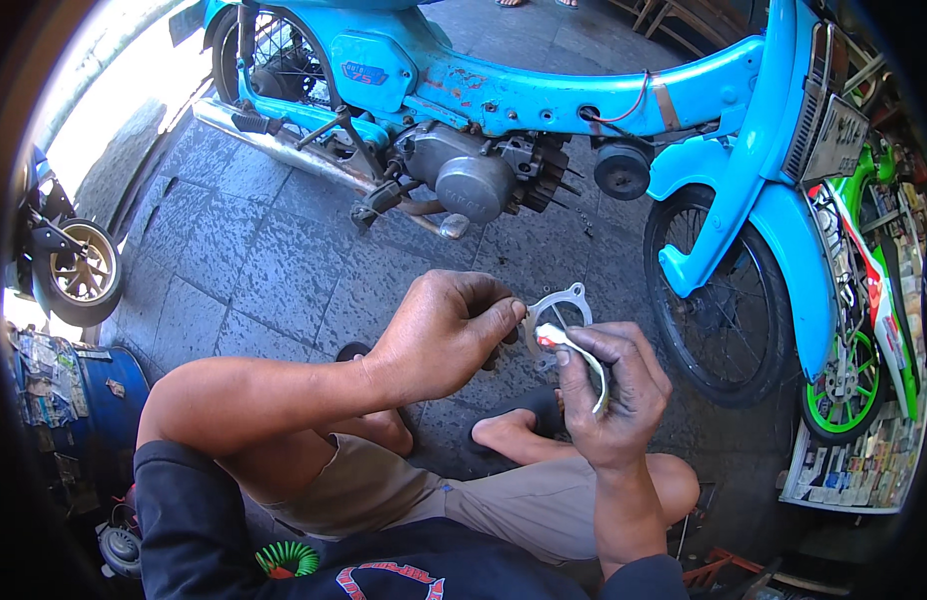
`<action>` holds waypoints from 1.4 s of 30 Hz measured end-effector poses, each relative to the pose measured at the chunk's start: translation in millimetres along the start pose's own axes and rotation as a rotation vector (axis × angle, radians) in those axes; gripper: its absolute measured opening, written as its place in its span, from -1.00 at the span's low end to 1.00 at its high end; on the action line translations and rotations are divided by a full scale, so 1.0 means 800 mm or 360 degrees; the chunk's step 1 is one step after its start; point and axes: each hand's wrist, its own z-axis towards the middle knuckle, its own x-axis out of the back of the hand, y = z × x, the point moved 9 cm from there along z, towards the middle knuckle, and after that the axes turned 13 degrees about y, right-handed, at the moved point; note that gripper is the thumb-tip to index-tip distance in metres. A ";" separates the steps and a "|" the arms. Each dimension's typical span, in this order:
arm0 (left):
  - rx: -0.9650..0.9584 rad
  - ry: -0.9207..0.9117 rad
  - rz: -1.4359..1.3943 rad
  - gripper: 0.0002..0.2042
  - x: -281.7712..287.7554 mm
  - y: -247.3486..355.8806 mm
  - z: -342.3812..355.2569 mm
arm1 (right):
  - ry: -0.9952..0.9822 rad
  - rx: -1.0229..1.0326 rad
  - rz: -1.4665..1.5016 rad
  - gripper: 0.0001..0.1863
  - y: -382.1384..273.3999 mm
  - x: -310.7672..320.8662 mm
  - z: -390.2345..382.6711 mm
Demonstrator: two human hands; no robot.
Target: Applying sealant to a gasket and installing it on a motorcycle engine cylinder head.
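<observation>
My left hand (446,330) pinches the left edge of a thin metal gasket (558,298), held upright with a large round opening and small bolt holes at its corners. My right hand (614,395), its fingertips darkened with grime, grips a squashed white tube (590,356) with a red patch, its nozzle end close to the gasket's lower part. Beyond both hands is the engine (474,182) of a light blue motorcycle (504,85), with bare studs sticking out from its front end.
The motorcycle's front wheel (714,300) stands ahead to the right. A gold-rimmed wheel (79,270) and blue drum (94,405) are at left. A green-wheeled bike (844,390) is at right, a coiled green hose (289,558) below. Another person's feet (509,3) show at top. Dark paving (254,260) lies underneath.
</observation>
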 end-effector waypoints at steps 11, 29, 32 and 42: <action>0.0056 -0.0043 -0.0037 -0.74 -0.002 -0.004 -0.001 | -0.0014 0.0110 0.0030 -0.74 -0.005 -0.009 0.001; -0.0163 0.0048 0.0103 -0.76 0.008 0.003 -0.003 | 0.0289 -0.0012 -0.0209 -0.86 0.031 0.015 0.030; -0.0164 0.0058 0.0117 -0.76 0.012 0.004 -0.002 | 0.0223 -0.0265 -0.0094 -0.87 0.058 0.021 0.030; -0.0124 0.0039 -0.0116 -0.73 0.014 0.001 0.007 | -0.0249 -0.1312 0.0423 -0.78 0.130 0.025 -0.014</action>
